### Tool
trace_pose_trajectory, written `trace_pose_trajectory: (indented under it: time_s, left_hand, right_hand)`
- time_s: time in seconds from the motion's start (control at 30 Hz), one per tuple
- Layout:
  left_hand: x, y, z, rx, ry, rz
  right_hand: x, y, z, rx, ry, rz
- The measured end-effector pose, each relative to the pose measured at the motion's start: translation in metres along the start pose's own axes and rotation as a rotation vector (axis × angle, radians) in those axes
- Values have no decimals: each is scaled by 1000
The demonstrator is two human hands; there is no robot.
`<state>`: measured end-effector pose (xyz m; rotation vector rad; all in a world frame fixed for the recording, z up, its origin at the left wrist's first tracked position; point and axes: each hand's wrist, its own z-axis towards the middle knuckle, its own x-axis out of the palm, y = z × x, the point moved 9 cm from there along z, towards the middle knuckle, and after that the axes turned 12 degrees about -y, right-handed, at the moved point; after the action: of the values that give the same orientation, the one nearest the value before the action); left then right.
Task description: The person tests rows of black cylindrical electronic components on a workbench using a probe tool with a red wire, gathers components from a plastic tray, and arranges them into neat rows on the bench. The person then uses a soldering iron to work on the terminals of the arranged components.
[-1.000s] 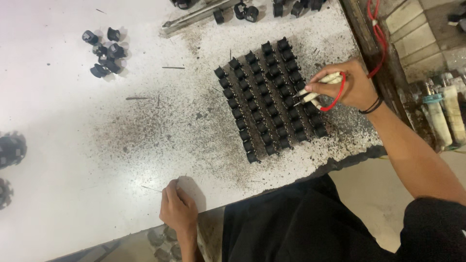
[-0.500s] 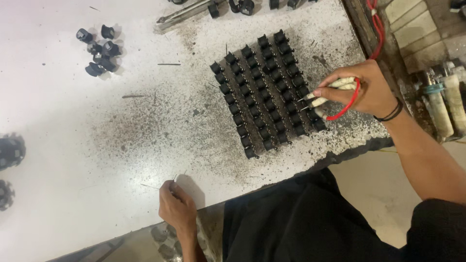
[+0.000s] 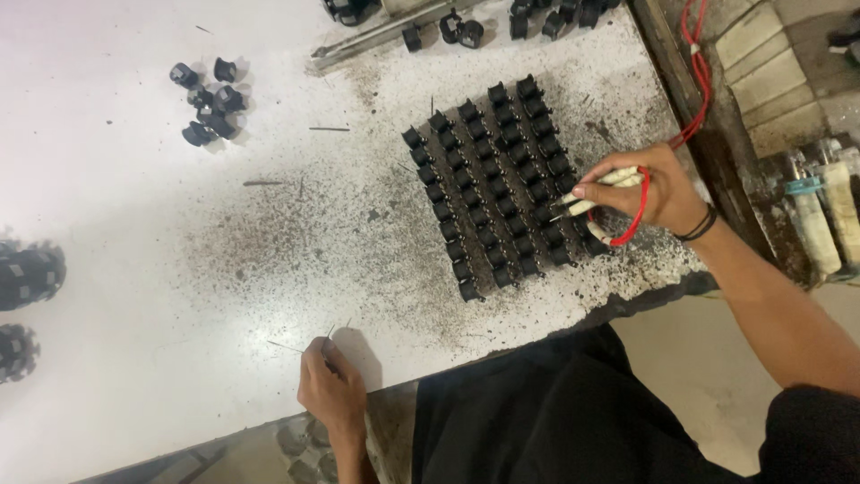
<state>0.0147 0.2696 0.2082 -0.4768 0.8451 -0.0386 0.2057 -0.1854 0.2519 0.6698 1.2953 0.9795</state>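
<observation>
While the left hand (image 3: 330, 387) is rested closed and empty at the table (image 3: 134, 224) edge, two probes (image 3: 598, 193) are gripped by the right hand (image 3: 652, 190), tips touching the switch block (image 3: 497, 184) mid-table.

Black parts (image 3: 29, 273) at left margin cut off by the frame; dark pieces (image 3: 546, 16) along top edge likewise truncated; probe tips (image 3: 563, 208) too fine to resolve against the switch grid (image 3: 493, 188); left hand (image 3: 330, 391) fingertips obscure whatever they pinch.
</observation>
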Motion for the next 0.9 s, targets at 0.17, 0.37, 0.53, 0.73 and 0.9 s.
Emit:
trace_pose_trajectory:
  time_s: [0.17, 0.37, 0.53, 0.73, 0.9]
  left_hand:
    - [5, 0, -5, -77, 26, 2]
    - [12, -4, -4, -86, 36, -3]
    - [12, -10, 3, -56, 9, -15]
    - [14, -10, 1, -81, 25, 6]
    - [17, -13, -5, -100, 29, 7]
  right_hand:
    - [-29, 41, -20, -241, -46, -64]
    - [-30, -1, -26, -14, -55, -84]
    - [-15, -16, -14, -17, -42, -13]
    - [-25, 6, -15, -5, -43, 2]
    - [-47, 40, -37, -275, -91, -89]
